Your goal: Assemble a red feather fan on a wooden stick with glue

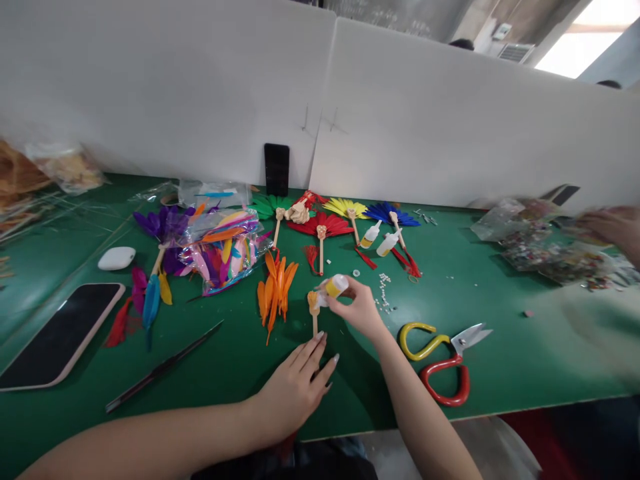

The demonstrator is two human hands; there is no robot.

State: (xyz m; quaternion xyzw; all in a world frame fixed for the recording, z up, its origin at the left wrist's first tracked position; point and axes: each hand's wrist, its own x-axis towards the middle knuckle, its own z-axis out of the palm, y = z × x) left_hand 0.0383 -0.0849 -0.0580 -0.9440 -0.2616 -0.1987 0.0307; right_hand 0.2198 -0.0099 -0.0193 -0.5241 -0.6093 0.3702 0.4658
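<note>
My right hand (361, 310) grips a small white glue bottle (337, 285) with a yellow label. The bottle is tipped over, its nozzle end down at the carved head of a small wooden fan handle (313, 303). That handle lies on the green tabletop, and orange colour shows on its head. My left hand (300, 377) rests flat with fingers stretched, its fingertips touching the handle's lower end. Left of the handle lie several loose orange feathers (274, 293). Small white beads (384, 293) are scattered to the right of my right hand.
Finished feather fans, including a red fan (325, 225), lie behind, beside two glue bottles (380, 240). Scissors (450, 357) lie right, tweezers (163, 367) and a phone (60, 337) left. Bagged feathers (225, 250) sit back left. Another person's hand (613, 227) is near bead bags (540, 243).
</note>
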